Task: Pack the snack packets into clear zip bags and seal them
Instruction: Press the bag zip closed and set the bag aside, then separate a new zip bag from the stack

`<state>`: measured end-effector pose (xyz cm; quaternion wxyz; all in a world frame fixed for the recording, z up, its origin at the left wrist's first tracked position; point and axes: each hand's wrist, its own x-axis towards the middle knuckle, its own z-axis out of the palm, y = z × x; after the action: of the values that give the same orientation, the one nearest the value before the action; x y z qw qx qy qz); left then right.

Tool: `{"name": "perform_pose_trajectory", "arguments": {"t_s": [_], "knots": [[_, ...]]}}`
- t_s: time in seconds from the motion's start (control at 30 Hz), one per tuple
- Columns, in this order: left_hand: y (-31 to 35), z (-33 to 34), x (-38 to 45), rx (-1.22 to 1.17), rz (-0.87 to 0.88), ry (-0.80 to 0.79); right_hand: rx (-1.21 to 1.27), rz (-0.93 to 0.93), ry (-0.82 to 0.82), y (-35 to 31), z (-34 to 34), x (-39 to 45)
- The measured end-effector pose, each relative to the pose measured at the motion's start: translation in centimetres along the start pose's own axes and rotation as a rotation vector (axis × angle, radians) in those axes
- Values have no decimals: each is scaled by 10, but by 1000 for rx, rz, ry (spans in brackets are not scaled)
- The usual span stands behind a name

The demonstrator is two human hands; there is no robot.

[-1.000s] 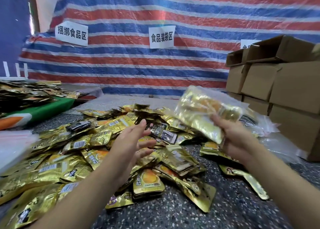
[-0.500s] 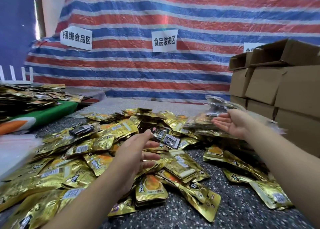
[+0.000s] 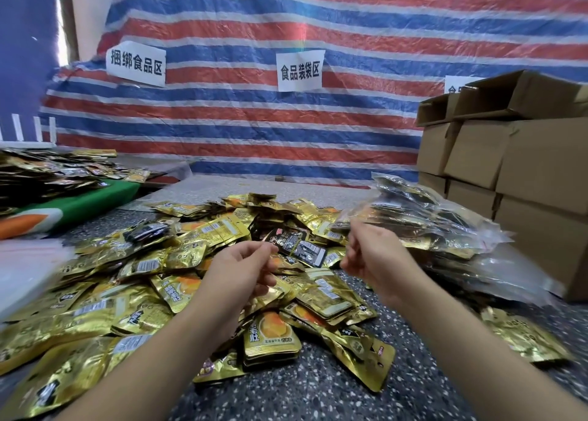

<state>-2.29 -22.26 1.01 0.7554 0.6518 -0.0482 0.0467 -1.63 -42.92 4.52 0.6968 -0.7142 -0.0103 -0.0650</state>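
Note:
A big heap of gold snack packets (image 3: 178,290) covers the speckled floor in front of me. Filled clear zip bags (image 3: 423,226) lie stacked at the right, beside the boxes. My left hand (image 3: 241,271) hovers above the middle of the heap, fingers loosely curled, holding nothing. My right hand (image 3: 375,255) hangs just left of the filled bags, fingers loosely bent, also without anything in it. A stack of unused clear bags (image 3: 28,271) lies at the left edge.
Cardboard boxes (image 3: 521,172) are stacked at the right. A green board (image 3: 79,204) at the left carries more packets. A striped tarp (image 3: 286,127) with paper signs closes off the back. Bare speckled floor (image 3: 302,392) shows nearest me.
My right hand held a filled bag up, dropped it onto the stack at the right, then drew back toward the middle. My left hand stayed over the heap.

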Motion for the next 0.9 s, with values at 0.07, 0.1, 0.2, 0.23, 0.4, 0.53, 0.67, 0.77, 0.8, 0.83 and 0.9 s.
{"name": "perform_pose_trajectory", "arguments": {"t_s": [0.07, 0.1, 0.2, 0.23, 0.4, 0.53, 0.67, 0.77, 0.8, 0.83, 0.9], "knots": [[1, 0, -1, 63, 20, 16, 31, -18, -48, 11, 14, -13], [2, 1, -2, 88, 25, 17, 29, -31, -60, 18, 19, -18], [4, 5, -6, 94, 23, 15, -60, -49, -52, 32, 26, -27], [4, 6, -7, 101, 31, 20, -106, -46, -29, 34, 27, -29], [0, 9, -9, 241, 251, 111, -161, -32, -77, 39, 29, -36], [11, -1, -5, 271, 286, 187, -139, -83, -95, 37, 31, -37], [29, -29, 10, 343, 282, 317, -117, -184, -115, 37, 34, -39], [39, -71, 30, 612, 358, 449, -204, -211, -114, 38, 33, -40], [41, -90, 38, 704, 353, 500, -222, -206, -115, 39, 32, -40], [42, -111, 45, 809, 342, 554, -229, -202, -116, 39, 32, -40], [41, -155, 55, 1035, 280, 633, -223, -202, -115, 40, 32, -39]]}}
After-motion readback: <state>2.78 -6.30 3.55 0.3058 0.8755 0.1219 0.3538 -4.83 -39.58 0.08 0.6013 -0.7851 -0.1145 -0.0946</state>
